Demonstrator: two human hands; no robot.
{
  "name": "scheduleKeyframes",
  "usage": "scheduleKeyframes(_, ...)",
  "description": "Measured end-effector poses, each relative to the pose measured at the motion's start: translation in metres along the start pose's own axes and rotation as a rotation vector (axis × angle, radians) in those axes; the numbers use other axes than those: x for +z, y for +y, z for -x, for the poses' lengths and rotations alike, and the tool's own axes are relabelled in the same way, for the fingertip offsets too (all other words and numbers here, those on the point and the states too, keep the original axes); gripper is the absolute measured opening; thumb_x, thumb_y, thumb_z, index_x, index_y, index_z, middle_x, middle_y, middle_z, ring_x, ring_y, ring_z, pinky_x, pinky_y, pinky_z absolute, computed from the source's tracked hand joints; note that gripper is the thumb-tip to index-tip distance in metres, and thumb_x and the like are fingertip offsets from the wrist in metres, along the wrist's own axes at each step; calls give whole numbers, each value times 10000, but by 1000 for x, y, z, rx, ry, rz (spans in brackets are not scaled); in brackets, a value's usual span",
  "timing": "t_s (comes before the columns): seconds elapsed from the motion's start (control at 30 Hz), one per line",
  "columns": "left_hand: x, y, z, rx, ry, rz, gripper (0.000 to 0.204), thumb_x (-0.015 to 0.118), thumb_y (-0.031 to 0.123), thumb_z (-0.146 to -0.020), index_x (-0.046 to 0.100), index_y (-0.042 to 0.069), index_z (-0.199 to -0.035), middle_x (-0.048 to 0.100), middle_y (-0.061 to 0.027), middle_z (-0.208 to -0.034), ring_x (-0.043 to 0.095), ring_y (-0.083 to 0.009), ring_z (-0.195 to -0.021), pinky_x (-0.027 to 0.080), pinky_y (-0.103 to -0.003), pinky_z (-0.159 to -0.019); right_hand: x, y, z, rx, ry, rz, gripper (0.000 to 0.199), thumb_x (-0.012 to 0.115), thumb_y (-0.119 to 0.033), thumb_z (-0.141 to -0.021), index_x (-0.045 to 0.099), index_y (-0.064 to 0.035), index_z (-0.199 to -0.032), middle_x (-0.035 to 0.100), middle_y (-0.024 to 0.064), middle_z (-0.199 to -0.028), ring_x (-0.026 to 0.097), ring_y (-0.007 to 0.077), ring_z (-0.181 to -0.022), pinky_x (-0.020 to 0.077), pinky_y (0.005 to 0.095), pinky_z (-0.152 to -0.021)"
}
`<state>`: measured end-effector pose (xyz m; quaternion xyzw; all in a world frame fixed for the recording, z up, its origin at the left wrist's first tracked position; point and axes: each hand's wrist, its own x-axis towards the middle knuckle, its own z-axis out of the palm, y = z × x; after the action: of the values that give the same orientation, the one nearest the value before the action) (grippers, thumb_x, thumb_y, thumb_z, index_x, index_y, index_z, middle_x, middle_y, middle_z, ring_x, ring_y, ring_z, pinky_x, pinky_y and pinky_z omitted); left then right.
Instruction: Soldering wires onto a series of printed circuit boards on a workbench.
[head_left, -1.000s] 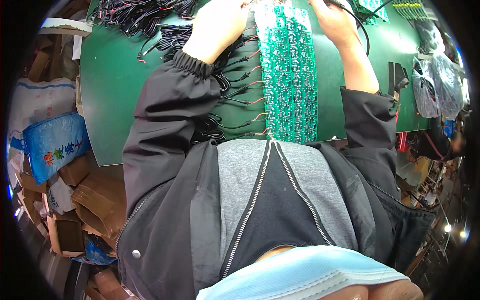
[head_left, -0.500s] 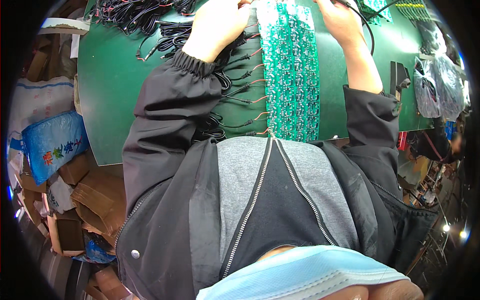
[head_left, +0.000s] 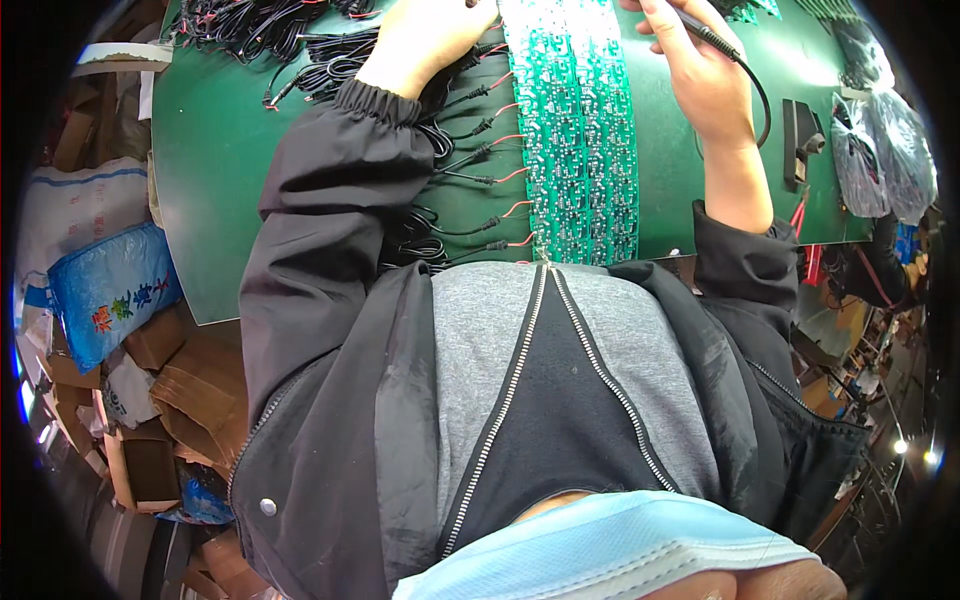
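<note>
Two hands work at the top edge of the view, over a green table [head_left: 250, 200]. Left hand [head_left: 425, 40] sits w/ fingers curled at the left edge of a long green circuit board strip [head_left: 580, 150]; fingertips run out of frame, so can't tell if they pinch anything. Right hand [head_left: 700, 70] is closed around a thin black tool [head_left: 705, 35], pen-style, tip aimed up-left toward the strip's top; its black cord [head_left: 762, 100] loops down past the wrist.

Strip lies lengthwise down the table centre, from the top edge to the table's near edge, just in front of the person's chest. Row of short black leads w/ red wires [head_left: 480, 130] fans off its left side, btwn strip and left sleeve. Bigger heap of black cables [head_left: 290, 30] lies top left, near the left wrist.

Right of the forearm: small black block [head_left: 800, 140] on the table, then clear plastic bags [head_left: 880, 150] at the table's far right. Left of the table: blue bag [head_left: 110, 290] and brown cardboard boxes [head_left: 170, 400] on the floor.
</note>
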<state>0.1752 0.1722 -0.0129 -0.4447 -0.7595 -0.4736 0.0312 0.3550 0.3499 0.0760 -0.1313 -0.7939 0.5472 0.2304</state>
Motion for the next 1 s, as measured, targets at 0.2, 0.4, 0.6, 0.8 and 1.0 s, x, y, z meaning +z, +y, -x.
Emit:
scheduleKeyframes(0.2, -8, 5, 0, -85, -97, 20, 257, 706, 262, -915, 691, 27, -1020, 662, -146, -864, 653, -295, -774, 522, -383, -711, -4, -11, 12, 89, -82, 94, 170, 599, -73, -1031, 662, 16, -1161, 693, 32, -983, 619, 81, -865, 508, 231, -763)
scheduleKeyframes(0.4, 7, -7, 2, 13, -40, -169, 236, 736, 242, -881, 689, 35, -984, 646, -143, -840, 654, -319, -769, 524, -401, -696, 0, -5, 17, 127, -134, 5, 175, 602, -59, -1022, 649, 16, -1173, 696, 48, -999, 630, 107, -905, 512, 256, -814)
scheduleKeyframes(0.6, 4, 9, 0, 233, 99, -304, 239, 728, 200, -870, 683, 52, -1052, 660, -149, -886, 665, -342, -795, 544, -412, -710, 4, 1, 15, 57, -179, 23, 181, 597, -55, -1024, 640, 26, -1180, 689, 56, -1006, 629, 117, -931, 511, 261, -828)
scheduleKeyframes(0.8, 6, 13, 0, 243, 91, -324, 286, 714, 175, -860, 667, 40, -1107, 670, -155, -920, 673, -343, -810, 550, -412, -722, 8, -13, 14, 117, -178, 39, 172, 594, -57, -1025, 645, 22, -1168, 680, 47, -982, 623, 112, -912, 509, 258, -811)
scheduleKeyframes(1.0, 6, 16, -2, 312, 140, -318, 327, 708, 173, -865, 669, 33, -1158, 685, -161, -954, 680, -342, -828, 556, -410, -737, 9, -19, 14, 37, -210, 143, 154, 596, -58, -1021, 654, 12, -1146, 675, 29, -963, 605, 95, -884, 496, 248, -785)
